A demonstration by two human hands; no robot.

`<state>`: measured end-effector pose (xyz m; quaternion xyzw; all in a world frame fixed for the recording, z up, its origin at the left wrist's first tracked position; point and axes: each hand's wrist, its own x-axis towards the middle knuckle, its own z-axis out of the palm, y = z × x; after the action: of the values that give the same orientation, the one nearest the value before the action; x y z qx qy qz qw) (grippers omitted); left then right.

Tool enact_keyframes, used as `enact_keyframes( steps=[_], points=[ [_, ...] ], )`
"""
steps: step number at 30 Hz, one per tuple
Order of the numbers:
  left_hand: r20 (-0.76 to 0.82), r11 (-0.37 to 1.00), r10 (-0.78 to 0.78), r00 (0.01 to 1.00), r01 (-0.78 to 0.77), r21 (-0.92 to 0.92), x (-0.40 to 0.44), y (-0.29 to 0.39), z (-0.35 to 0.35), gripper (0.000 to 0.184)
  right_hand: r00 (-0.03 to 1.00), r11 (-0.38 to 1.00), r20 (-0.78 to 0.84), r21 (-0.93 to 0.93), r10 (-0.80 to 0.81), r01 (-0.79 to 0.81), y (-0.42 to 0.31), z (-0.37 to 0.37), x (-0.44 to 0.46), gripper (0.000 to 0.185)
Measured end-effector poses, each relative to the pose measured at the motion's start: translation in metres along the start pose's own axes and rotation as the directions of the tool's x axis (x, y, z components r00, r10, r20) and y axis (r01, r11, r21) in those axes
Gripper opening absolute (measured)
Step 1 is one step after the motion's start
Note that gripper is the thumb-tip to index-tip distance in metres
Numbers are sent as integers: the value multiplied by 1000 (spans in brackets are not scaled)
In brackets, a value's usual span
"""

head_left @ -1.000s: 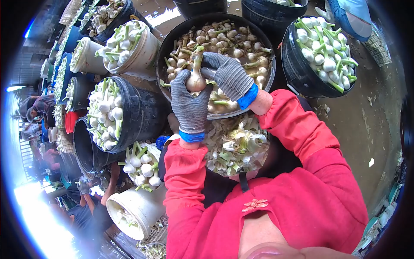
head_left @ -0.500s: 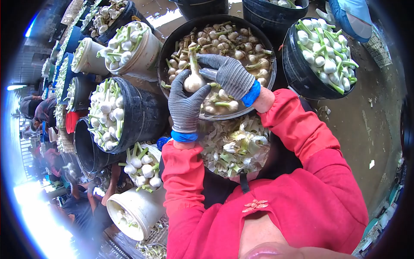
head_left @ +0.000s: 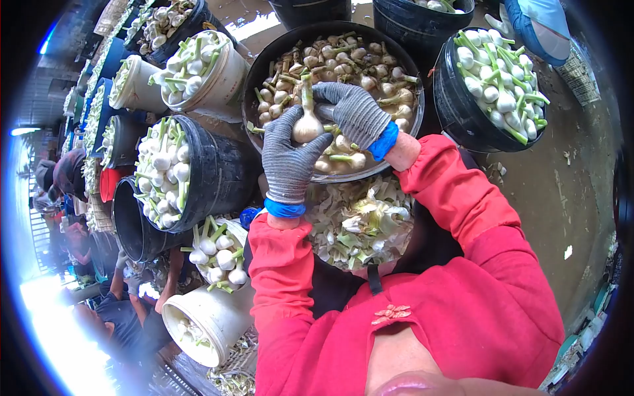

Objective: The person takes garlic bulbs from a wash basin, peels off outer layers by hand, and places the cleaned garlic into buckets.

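In a grey glove, my left hand is closed round the lower part of a garlic bulb whose green stem points up. My right hand, gloved too, has its fingers curled round a small metallic tool, mostly hidden, that reaches the bulb's right side. Both hands are over the near part of a wide black tub of bulbs in brownish water. Below the tub lies a heap of peeled garlic skins in front of my body.
Black buckets of white bulbs stand at the left and right. White buckets are at the upper left, another lies tilted at the lower left. Other people work at far left; a person's blue-clothed leg shows at upper right.
The bulb first looked brownish and then whiter, and has moved slightly right and down since half a second ago. My left hand has shifted with it; my right hand stays close by.
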<state>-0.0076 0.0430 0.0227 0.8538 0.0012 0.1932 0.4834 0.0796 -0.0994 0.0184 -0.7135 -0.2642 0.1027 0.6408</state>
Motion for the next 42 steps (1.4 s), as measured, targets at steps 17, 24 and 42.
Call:
enact_keyframes(
  steps=[17,24,42],
  points=[
    [393,286,-287,873,470,-835,6,17,5,63,978,771,83,604,191,-202,-24,-15,-13,35],
    [-74,980,41,996,-54,-189,2,22,27,86,952,881,-126,428,278,-200,-16,-16,-12,29],
    [-82,871,-236,968,173,-460,-4,5,22,63,951,729,57,628,304,-271,-9,-4,-12,23]
  ],
)
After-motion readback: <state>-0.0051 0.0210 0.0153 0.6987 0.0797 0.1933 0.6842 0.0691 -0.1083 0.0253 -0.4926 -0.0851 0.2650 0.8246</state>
